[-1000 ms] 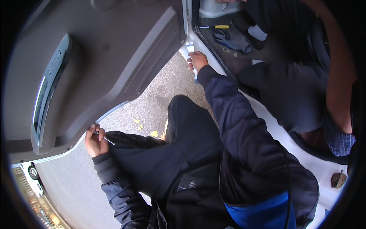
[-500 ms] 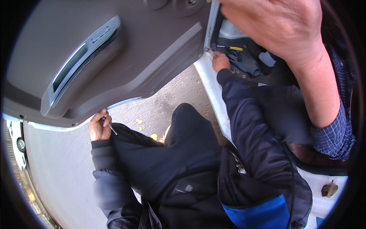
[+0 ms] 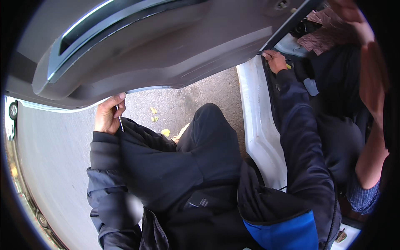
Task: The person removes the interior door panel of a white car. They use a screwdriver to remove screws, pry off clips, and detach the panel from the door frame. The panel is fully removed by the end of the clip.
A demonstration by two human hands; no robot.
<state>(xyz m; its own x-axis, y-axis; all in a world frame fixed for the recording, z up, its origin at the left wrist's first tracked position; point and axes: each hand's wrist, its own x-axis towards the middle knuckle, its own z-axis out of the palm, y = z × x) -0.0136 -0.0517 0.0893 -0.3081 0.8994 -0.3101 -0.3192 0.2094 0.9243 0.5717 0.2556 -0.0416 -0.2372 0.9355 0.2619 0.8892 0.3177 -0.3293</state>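
A brown car door panel with a silver-trimmed armrest fills the upper left. My left hand is closed around a slim silver metal rod, its thumb and fingertips at the panel's lower edge. Only the rod's lower end shows below the fingers, so its kind is unclear. My right hand reaches across the white door sill to the panel's lower corner by the door opening. Its fingers are pressed together at that corner, and what they grip, if anything, is hidden.
Another person's bare arm and checked sleeve are at the right, inside the car. A bit of yellow shows beside my right hand. Leaves lie on the pavement. A white car is at far left.
The view has shifted, and the door panel looks larger and closer. The other person's arm has drawn away to the right. Both my hands remain at the panel's lower edge.
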